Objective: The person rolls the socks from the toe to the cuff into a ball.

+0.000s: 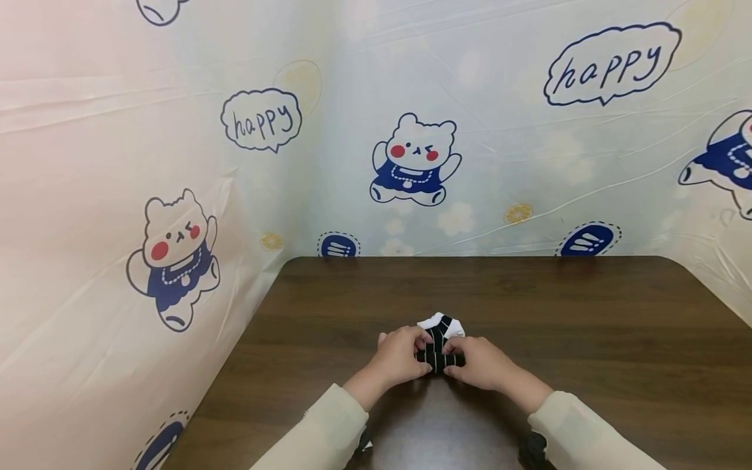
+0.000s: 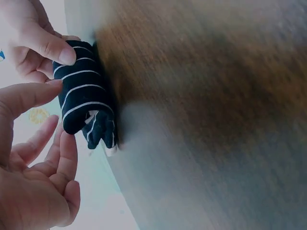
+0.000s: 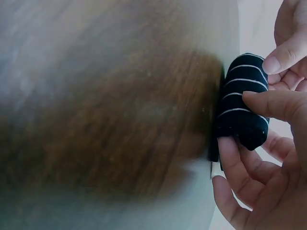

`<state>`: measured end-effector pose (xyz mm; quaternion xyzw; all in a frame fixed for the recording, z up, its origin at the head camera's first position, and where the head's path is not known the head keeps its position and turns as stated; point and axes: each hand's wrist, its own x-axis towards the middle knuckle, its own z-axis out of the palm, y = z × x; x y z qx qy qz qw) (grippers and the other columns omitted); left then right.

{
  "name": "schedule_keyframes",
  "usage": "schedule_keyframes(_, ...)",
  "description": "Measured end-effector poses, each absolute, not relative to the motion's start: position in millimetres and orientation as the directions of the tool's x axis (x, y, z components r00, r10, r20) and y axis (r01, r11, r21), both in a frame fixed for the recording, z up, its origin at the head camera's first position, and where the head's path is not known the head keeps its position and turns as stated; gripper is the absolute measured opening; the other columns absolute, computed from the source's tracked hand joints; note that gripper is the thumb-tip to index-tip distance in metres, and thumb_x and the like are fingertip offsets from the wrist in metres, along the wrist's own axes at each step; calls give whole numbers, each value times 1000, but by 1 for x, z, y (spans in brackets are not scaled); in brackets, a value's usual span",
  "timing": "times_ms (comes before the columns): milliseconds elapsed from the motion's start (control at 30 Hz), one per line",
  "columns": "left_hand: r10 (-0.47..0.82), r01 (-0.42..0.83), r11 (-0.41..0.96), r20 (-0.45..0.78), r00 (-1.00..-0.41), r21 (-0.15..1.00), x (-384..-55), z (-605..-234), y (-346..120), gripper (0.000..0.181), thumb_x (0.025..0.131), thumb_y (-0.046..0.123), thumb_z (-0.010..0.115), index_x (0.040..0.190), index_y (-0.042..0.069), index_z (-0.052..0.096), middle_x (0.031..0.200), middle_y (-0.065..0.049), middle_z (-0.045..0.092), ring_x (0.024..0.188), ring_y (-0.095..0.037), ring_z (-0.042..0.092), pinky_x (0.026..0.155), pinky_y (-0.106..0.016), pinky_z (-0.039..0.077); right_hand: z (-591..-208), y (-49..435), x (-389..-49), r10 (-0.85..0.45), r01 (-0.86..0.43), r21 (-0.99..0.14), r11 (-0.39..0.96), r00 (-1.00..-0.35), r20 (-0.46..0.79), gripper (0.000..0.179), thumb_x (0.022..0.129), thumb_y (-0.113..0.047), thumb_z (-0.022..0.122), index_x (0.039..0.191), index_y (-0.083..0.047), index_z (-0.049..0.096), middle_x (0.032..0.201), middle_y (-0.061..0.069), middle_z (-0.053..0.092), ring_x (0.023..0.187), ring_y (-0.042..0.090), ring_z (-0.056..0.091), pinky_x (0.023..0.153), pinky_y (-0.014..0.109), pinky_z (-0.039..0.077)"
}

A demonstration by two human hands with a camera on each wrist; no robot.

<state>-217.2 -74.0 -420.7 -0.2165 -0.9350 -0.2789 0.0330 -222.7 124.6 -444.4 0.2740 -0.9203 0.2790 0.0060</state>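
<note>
A black sock (image 1: 437, 361) with thin white stripes lies on the table between both hands, its near part rolled into a thick cylinder. Its flat far end shows white patches (image 1: 455, 329); whether one sock or two are layered here, I cannot tell. My left hand (image 1: 399, 357) pinches the roll's left end, thumb on the near side and fingers beyond. From the opposite end my right hand (image 1: 484, 363) grips the roll, its thumb (image 3: 261, 101) pressed on the striped fabric. In the left wrist view the roll (image 2: 84, 86) shows an open spiral at its end.
The dark brown wooden table (image 1: 329, 300) spreads around the hands. Behind it and along the left side hangs a pale curtain (image 1: 346, 163) printed with cartoon bears. Dark objects (image 1: 533, 449) show at the sleeve cuffs near the bottom.
</note>
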Motion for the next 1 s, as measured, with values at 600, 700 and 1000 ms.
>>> schedule_keyframes(600, 444, 510, 804, 264, -856, 305, -211, -435, -68, 27, 69, 15, 82, 92, 18, 69, 92, 7, 68, 87, -11, 62, 70, -30, 30, -437, 125, -221, -493, -477, -544, 691, -861, 128, 19, 77, -17, 75, 91, -14, 62, 67, -11, 56, 59, 8, 48, 58, 30, 41)
schedule_keyframes(700, 441, 507, 802, 259, -859, 316, -213, -435, -67, 21, 73, 14, 79, 92, 17, 70, 91, 8, 69, 85, -10, 64, 70, -30, 30, -436, 125, -219, -474, -471, -524, 709, -869, 139, 21, 77, -18, 76, 92, -14, 63, 73, -8, 60, 62, 10, 51, 59, 32, 43)
schedule_keyframes(1000, 422, 434, 821, 117, -899, 370, -220, -430, -65, 16, 84, 16, 70, 99, 14, 73, 93, 4, 71, 87, -19, 65, 71, -34, 33, -430, 125, -215, -380, -445, -419, 791, -895, 233, 40, 74, -30, 81, 106, -17, 62, 97, -2, 62, 87, 15, 60, 68, 38, 48)
